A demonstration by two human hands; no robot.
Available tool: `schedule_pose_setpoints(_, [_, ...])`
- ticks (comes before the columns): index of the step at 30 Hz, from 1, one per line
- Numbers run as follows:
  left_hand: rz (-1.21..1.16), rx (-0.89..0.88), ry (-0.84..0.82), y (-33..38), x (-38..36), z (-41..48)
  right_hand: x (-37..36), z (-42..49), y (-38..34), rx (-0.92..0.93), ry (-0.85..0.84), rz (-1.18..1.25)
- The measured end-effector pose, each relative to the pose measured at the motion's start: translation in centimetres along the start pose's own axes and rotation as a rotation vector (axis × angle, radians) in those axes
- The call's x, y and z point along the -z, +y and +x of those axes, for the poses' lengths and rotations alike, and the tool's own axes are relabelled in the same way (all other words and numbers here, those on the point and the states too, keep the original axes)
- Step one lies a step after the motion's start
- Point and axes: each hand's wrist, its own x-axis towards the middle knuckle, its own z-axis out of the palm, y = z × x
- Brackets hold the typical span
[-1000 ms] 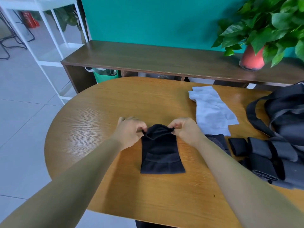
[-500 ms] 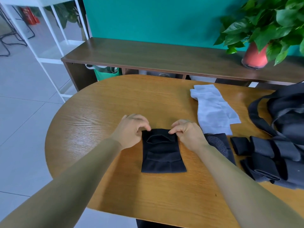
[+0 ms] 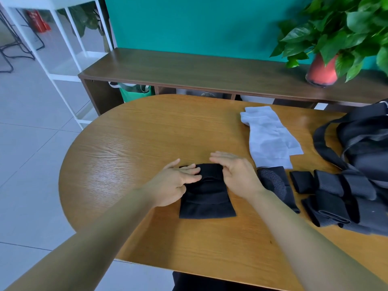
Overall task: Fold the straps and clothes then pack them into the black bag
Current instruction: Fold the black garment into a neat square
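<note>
Cloth (black), left hand, right hand, flat

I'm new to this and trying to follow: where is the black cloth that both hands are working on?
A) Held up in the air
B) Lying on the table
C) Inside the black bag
B: the black cloth lies flat on the wooden table, with the left hand and right hand resting on its far end, while the black bag sits off to the right.
</note>
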Motion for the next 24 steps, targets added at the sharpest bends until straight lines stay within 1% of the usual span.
schedule_pose_setpoints(3, [0.025,-0.016,-0.003,0.1,0.1,-0.2,-0.3,-1.6,-0.3,0.053,-0.166,-0.059])
schedule_pose_setpoints(5, [0.078,-0.025,-0.005,0.2,0.1,-0.4,-0.4,-2.6,-0.1,0.058,-0.237,-0.113])
schedule_pose_setpoints(8, [0.173,-0.04,0.013,0.6,-0.2,-0.8,-0.2,-3.1,-0.1,0.064,-0.28,-0.174])
schedule_pose_setpoints(11, [0.135,-0.007,0.077,1.0,-0.2,-1.2,0.0,-2.7,-0.5,0.049,-0.303,-0.182])
schedule_pose_setpoints(14, [0.1,0.012,0.132,1.4,0.1,-1.6,0.2,-2.6,-0.9,0.035,-0.276,-0.138])
schedule_pose_setpoints(17, [0.103,-0.014,0.181,2.0,0.5,-2.3,0.6,-3.4,-1.5,0.042,-0.132,-0.06])
schedule_pose_setpoints(19, [0.122,-0.047,0.219,2.7,0.4,-2.9,0.8,-4.5,-1.9,0.106,-0.056,-0.058])
schedule_pose_setpoints(22, [0.195,-0.109,0.259,3.8,-0.7,-4.1,0.8,-6.3,-2.1,0.211,-0.036,-0.109])
schedule_pose_setpoints(24, [0.247,-0.142,0.226,4.3,-1.7,-4.9,0.7,-7.4,-1.9,0.242,-0.061,-0.157])
